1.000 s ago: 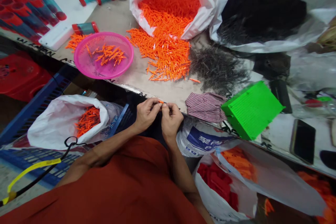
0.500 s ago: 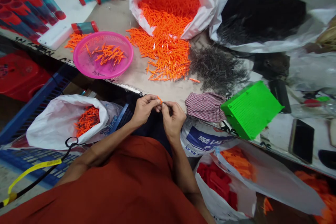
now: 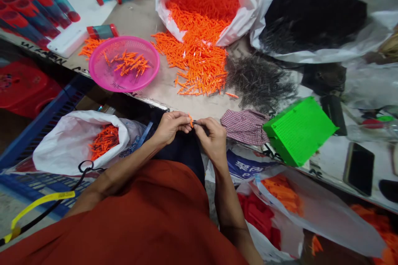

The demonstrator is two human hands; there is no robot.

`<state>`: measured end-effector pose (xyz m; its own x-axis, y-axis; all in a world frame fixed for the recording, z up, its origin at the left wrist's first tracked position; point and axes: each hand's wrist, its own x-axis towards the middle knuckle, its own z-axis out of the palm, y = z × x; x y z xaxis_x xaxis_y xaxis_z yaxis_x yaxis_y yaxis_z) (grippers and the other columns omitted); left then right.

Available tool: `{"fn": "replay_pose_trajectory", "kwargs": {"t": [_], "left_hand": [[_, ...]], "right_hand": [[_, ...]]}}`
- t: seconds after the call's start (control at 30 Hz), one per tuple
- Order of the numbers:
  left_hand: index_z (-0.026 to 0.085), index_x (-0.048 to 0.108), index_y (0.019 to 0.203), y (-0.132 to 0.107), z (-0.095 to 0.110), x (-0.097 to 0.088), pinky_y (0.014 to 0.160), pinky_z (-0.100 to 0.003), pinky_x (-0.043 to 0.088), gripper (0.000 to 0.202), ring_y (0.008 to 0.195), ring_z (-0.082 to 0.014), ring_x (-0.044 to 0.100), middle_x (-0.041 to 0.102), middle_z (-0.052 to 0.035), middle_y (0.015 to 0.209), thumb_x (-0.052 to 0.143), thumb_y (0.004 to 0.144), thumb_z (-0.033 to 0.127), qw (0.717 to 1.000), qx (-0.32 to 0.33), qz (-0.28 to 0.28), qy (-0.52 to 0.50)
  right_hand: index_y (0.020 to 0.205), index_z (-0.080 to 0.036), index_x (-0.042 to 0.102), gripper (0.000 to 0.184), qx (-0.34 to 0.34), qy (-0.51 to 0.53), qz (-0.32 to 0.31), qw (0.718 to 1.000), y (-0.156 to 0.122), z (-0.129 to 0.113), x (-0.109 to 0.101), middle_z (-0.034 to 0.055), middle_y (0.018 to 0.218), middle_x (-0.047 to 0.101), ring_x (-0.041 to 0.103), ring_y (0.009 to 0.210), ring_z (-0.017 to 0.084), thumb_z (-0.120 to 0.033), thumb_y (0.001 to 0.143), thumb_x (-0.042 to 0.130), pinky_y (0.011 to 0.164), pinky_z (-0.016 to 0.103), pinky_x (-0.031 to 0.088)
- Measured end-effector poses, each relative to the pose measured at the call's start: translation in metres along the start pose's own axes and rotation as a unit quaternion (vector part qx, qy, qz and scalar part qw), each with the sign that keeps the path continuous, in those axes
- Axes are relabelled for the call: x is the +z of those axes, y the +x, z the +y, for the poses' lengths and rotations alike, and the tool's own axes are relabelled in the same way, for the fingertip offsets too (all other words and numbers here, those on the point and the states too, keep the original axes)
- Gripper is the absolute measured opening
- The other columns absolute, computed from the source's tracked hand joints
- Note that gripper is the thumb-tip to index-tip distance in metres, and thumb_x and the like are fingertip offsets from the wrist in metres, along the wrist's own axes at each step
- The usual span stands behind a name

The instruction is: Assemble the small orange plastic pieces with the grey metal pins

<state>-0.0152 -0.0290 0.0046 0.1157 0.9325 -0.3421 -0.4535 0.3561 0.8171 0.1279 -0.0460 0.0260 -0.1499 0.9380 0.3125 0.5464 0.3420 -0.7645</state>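
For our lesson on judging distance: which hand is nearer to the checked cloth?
Right. The right hand is beside the left edge of the checked cloth; the left hand is farther left.

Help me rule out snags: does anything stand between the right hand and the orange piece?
Only the dark piece that the right hand itself holds. It sits right by the orange piece in the left hand; whether they touch is too small to tell.
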Motion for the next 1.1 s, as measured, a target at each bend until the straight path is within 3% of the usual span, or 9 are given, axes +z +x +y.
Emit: {"fn": "replay_pose_trajectory", "kwargs": {"t": [0.43, 0.9, 1.1], "left_hand": [[0.01, 0.063, 0.066, -0.001, 0.001, -0.002, 0.047, -0.021, 0.048, 0.019, 0.046, -0.0103, 0.058, 0.064, -0.0016, 0.054, 0.072, 0.06, 0.025, 0.998, 0.031, -0.008, 0.051], [0.012, 0.062, 0.067, -0.002, 0.005, -0.001, 0.047, -0.02, 0.045, 0.016, 0.044, -0.0081, 0.054, 0.062, 0.0, 0.053, 0.07, 0.065, 0.025, 0.991, 0.083, -0.029, 0.101], [0.012, 0.063, 0.067, -0.002, 0.004, 0.001, 0.049, -0.021, 0.045, 0.018, 0.047, -0.0086, 0.055, 0.063, 0.0, 0.055, 0.072, 0.063, 0.028, 0.99, 0.096, -0.013, 0.102]], "right_hand": [[0.081, -0.019, 0.059, 0.01, -0.075, -0.077, -0.017, 0.994, -0.001, 0.006, 0.004, 0.0028, 0.074, 0.059, 0.055, 0.071, 0.015, -0.017, 0.084, 0.05, 0.065, 0.028, 0.042], [0.08, -0.018, 0.057, 0.01, -0.057, -0.07, 0.029, 0.995, -0.007, 0.006, 0.012, 0.0024, 0.072, 0.058, 0.054, 0.069, 0.015, -0.018, 0.085, 0.049, 0.062, 0.028, 0.04], [0.081, -0.019, 0.057, 0.01, -0.032, -0.053, 0.059, 0.996, -0.009, 0.006, 0.018, 0.0022, 0.074, 0.06, 0.055, 0.07, 0.015, -0.019, 0.086, 0.049, 0.064, 0.028, 0.042]]}}
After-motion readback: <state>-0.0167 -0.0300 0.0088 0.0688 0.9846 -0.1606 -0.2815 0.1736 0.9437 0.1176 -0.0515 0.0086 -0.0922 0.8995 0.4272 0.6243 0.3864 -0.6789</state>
